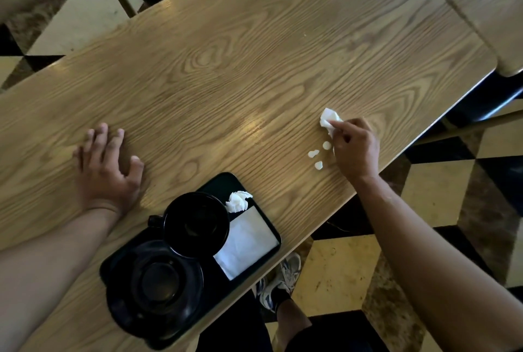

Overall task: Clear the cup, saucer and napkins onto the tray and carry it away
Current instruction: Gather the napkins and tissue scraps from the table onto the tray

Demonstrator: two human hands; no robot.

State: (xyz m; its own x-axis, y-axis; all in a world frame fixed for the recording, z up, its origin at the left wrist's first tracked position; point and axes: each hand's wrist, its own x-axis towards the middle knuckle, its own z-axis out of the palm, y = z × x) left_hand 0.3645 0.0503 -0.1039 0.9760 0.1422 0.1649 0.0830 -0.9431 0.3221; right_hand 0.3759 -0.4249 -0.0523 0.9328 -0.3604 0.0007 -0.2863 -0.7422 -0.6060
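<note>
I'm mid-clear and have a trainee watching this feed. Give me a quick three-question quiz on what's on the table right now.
1. True or false: the cup and saucer are already on the tray.
2. Which hand holds a crumpled napkin? A) left hand B) right hand C) neither
3. How many small white scraps lie loose on the table beside the right hand?

Key:
1. True. Both stand on the tray, with a flat napkin and a napkin ball.
2. B. The left hand lies flat on the table, holding nothing.
3. Three.
</note>
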